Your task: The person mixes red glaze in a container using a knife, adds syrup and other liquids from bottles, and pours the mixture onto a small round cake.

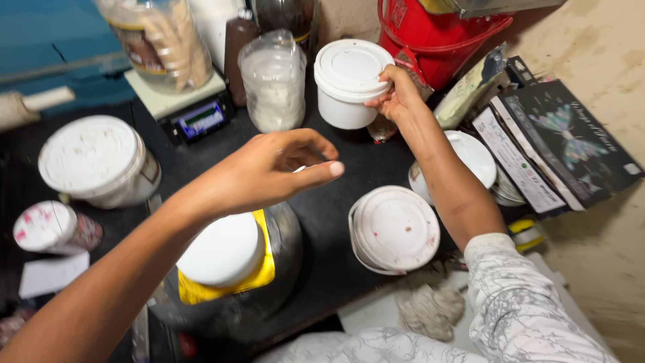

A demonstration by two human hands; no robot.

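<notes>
My right hand [398,95] reaches to the back of the dark counter [336,242] and grips the side of a small white lidded tub [347,82]. My left hand [269,168] hovers over the middle of the counter with its fingers loosely curled and apart, holding nothing. It hangs just above a large clear jar with a white lid and yellow band [232,259]. A white lidded bucket [393,228] stands under my right forearm.
A wide white tub [97,161] and a small pink-spotted container [50,228] stand at the left. A digital scale [195,111] carries a jar of biscuits [161,40]. A clear plastic jar [273,81], a red bucket [440,37], dark boxes [557,141] and a crumpled rag [430,310] lie around.
</notes>
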